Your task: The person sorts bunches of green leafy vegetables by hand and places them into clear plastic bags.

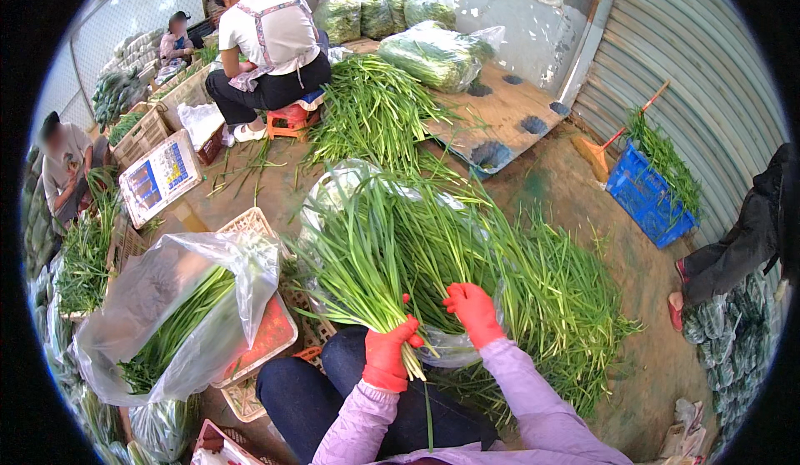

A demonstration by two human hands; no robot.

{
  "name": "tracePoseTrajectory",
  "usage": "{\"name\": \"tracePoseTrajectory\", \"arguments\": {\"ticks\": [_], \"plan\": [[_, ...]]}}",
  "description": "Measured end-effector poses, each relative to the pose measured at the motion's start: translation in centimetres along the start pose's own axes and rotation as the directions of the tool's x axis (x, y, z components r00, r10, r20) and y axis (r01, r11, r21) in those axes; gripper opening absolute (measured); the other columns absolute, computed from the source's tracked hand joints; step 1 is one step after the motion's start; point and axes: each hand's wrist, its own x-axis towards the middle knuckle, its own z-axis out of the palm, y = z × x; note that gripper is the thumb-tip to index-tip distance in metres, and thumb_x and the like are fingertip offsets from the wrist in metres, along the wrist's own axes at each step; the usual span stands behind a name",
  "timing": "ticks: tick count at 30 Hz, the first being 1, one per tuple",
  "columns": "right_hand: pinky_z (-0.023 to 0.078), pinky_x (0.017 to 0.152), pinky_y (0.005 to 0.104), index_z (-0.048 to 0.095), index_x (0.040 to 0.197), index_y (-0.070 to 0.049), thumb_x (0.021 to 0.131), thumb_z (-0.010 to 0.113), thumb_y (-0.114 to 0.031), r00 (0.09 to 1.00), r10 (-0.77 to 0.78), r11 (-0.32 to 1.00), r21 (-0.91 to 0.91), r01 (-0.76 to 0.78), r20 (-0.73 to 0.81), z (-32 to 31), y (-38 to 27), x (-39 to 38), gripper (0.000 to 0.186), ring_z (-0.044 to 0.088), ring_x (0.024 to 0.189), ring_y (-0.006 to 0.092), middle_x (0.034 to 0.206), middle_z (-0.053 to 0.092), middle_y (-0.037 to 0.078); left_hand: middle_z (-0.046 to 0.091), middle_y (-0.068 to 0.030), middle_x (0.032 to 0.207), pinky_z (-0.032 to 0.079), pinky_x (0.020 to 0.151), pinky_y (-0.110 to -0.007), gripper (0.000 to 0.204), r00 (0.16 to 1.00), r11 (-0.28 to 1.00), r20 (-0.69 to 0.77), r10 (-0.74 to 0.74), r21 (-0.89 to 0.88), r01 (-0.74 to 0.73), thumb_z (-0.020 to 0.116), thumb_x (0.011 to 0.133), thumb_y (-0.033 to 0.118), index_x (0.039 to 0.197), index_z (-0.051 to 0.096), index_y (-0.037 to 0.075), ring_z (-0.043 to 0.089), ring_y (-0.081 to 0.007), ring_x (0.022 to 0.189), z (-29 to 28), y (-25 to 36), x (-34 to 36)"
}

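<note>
The person sits low with both hands in red gloves, working a bunch of green chives. The left hand (387, 355) is closed tight around the cut stalk ends of the bunch of chives (367, 257), whose leaves fan up toward 11 and 12 o'clock. The right hand (473, 311), just to the 2 o'clock side of the left, lies curled and palm down on the stalks of the loose chive pile (550, 298), touching them; whether it grips any of them cannot be told.

Judged by how things lie, the sorting looks partly done. At 9 o'clock from the hands a clear plastic bag (179, 307) with its mouth open already holds a bundle of chives and rests on a plastic crate (267, 340). Much seems left: the loose pile spreads wide from 1 to 4 o'clock, and a further heap of chives (375, 107) lies on the floor at 12 o'clock, beside a person seated on a red stool (292, 119). Filled bags of greens (437, 52) sit beyond it by the wall. At 2 o'clock, well apart, a blue crate (646, 194) stands by the shutter
</note>
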Motion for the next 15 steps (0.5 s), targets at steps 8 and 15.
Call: {"name": "tracePoseTrajectory", "arguments": {"ticks": [8, 15], "plan": [[0.049, 0.063, 0.0412, 0.066, 0.090, -0.006, 0.080, 0.062, -0.034, 0.977, -0.201, 0.541, -0.824, 0.171, 0.071, 1.8, 4.0, 4.0, 0.031, 0.063, 0.069, 0.0295, 0.079, 0.066, 0.013, 0.058, -0.0050, 0.081, 0.051, 0.075, -0.034, 0.058, 0.998, 0.994, 0.016, 0.058, -0.092, -0.056, 0.064, 0.070, -0.006, 0.124, 0.045, 0.001, 0.058, -0.0184, 0.069, -0.9, -0.3, 0.7], [0.038, 0.043, 0.0218, 0.060, 0.100, -0.003, 0.089, 0.054, -0.024, 0.983, 0.150, 0.968, 0.186, -0.168, 0.107, -2.1, -3.0, -2.2, 0.024, 0.052, 0.050, 0.0075, 0.071, 0.059, 0.003, 0.052, -0.0049, 0.071, 0.049, 0.060, -0.035, 0.061, 0.988, 0.952, 0.152, -0.035, -0.295, 0.079, 0.059, 0.072, -0.005, 0.129, 0.040, 0.004, 0.057, -0.0204, 0.061, -1.5, 0.3, 0.3]]}}
